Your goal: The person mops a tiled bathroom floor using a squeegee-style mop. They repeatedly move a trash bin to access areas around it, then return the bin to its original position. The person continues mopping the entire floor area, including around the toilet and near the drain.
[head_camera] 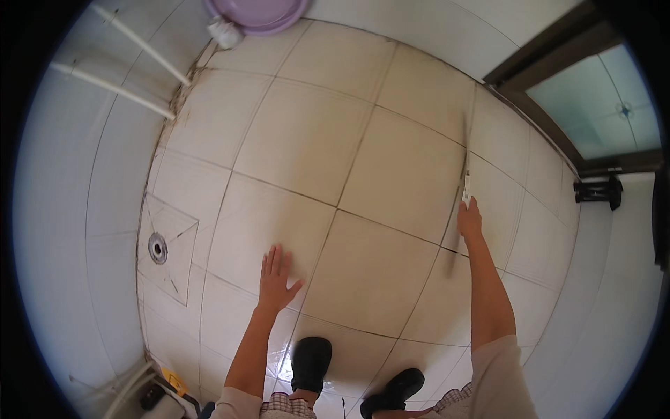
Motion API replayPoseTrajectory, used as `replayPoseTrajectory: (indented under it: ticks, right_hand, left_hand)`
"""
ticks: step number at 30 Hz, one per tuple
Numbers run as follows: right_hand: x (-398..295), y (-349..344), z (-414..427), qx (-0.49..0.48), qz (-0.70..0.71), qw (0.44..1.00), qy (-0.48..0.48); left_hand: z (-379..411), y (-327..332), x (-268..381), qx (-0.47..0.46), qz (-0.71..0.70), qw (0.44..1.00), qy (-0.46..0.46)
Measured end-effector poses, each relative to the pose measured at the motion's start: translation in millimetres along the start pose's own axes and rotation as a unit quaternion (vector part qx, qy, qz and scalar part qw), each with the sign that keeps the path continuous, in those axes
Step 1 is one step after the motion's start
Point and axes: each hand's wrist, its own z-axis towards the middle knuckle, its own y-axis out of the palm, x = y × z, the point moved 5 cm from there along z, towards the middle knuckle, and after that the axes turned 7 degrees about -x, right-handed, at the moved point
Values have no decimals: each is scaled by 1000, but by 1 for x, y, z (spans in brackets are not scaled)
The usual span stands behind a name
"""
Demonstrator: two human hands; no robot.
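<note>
My right hand (470, 222) grips the white handle of a slim tool (467, 186) over the right side of the tiled floor (387, 209). A long, thin, blurred part extends ahead of the handle; its exact kind cannot be told. A faint dark streak lies on the tiles beside and below this hand. My left hand (277, 280) is palm down with fingers spread and holds nothing. It is over a tile ahead of my left black shoe (311, 364); whether it touches the tile cannot be told.
A floor drain (157, 248) sits by the left wall. Two white pipes (123, 94) meet the floor at upper left. A purple basin (256, 13) stands at the top beside a whitish bundle (225, 32). At right are a dark-framed glass panel (591, 105) and a black fixture (598, 192).
</note>
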Motion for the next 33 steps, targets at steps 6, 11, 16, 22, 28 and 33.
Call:
replayPoseTrajectory:
  ticks: [6, 11, 16, 22, 28, 33]
  right_hand:
    - [-192, 107, -59, -157, -3, 986, -57]
    - [-290, 159, -134, -218, -13, 970, -109]
    - [-284, 143, -177, -297, -36, 927, -227]
    - [-89, 26, -206, -179, 113, 963, -167]
    - [72, 11, -260, -75, -62, 993, 66]
    - [-58, 88, -302, -192, 7, 977, 91]
  left_hand:
    - [-19, -7, -18, 21, -60, 997, -45]
    - [-23, -17, -20, 50, -74, 993, -77]
    - [-42, -12, -15, 66, -67, 993, -77]
    - [-86, 15, -16, 44, -49, 995, -75]
    - [-111, 19, -13, 23, -66, 992, -100]
    - [-134, 24, -29, 26, -53, 988, -141]
